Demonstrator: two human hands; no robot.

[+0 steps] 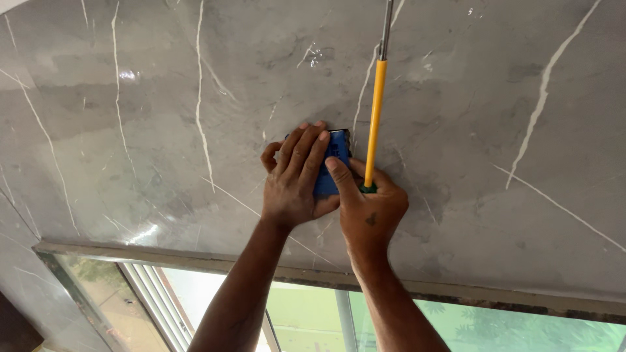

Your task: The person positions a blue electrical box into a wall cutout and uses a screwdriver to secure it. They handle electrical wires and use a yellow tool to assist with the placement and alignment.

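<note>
A blue box-shaped fitting (334, 158) sits in a cut-out in the grey marble-patterned slab (163, 111) overhead. My left hand (297, 176) lies flat over the fitting, fingers spread across its left part and pressing it against the slab. My right hand (368, 205) is beside it on the right, with its thumb on the fitting's lower edge. That hand also grips a screwdriver (375, 111) with a yellow shaft sleeve, a green handle end and a bare metal tip pointing up out of view.
White veins run across the glossy slab. Below its lower edge is a metal window frame (150, 287) with glass panes and greenery outside. A second slab meets it at the far left (19, 274).
</note>
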